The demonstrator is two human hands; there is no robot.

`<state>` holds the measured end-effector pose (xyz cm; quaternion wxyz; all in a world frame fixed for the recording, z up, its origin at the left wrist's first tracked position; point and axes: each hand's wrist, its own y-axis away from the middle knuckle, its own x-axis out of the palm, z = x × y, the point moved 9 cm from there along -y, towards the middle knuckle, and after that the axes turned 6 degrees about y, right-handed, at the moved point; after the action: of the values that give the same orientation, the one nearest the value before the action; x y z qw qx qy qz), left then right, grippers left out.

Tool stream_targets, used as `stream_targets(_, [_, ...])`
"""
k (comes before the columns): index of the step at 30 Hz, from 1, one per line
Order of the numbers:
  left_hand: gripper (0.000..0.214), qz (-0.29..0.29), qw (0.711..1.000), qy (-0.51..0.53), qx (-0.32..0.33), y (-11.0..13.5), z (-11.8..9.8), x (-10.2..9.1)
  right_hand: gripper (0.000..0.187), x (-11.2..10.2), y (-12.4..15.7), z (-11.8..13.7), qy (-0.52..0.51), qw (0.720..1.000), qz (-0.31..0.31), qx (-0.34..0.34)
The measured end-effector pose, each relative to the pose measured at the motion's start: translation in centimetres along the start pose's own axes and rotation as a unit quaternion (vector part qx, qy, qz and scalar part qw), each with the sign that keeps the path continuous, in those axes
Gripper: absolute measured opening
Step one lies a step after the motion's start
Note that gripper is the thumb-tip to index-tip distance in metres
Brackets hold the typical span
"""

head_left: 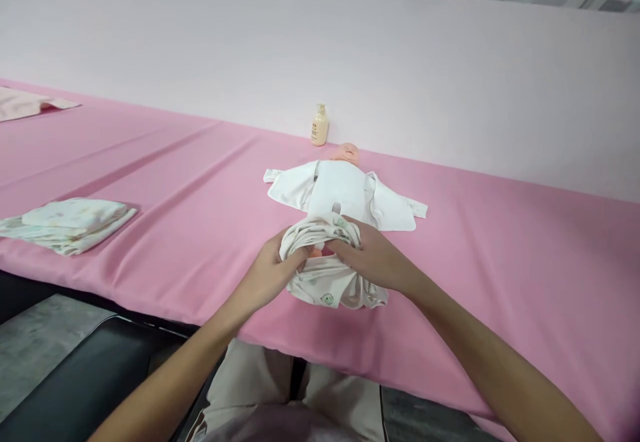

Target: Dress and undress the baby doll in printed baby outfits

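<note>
A baby doll (346,154) lies on the pink table cover (175,182), head away from me, dressed in a white top (345,195). Bunched printed baby trousers (325,275) sit over the doll's lower body. My left hand (267,275) grips the bunched waistband from the left, fingers closed on the cloth. My right hand (373,255) holds the same bunched cloth from the right, fingers curled into it. A bit of the doll's pink skin shows between my fingertips.
A small cream pump bottle (319,125) stands behind the doll's head by the pale wall. Folded printed cloths (70,224) lie at the left near the table's front edge. Another pale cloth (25,103) lies at the far left.
</note>
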<state>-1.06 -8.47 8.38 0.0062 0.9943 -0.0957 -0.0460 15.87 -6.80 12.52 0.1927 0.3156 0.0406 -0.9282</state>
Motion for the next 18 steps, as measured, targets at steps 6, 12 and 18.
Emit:
stream_targets(6, [0.018,-0.022,0.990,-0.140,0.008,2.2,2.7,0.3,0.019,3.0,0.8,-2.3,0.130,0.990,0.016,0.046])
stream_targets(12, [0.012,-0.058,0.950,-0.306,0.035,1.6,4.1,-0.3,0.015,4.3,0.0,-3.3,0.210,0.976,-0.029,0.042])
stream_targets(18, [0.022,-0.009,0.943,-0.322,0.076,0.4,5.3,0.1,0.022,4.5,-0.3,-2.9,0.316,0.945,-0.074,0.041])
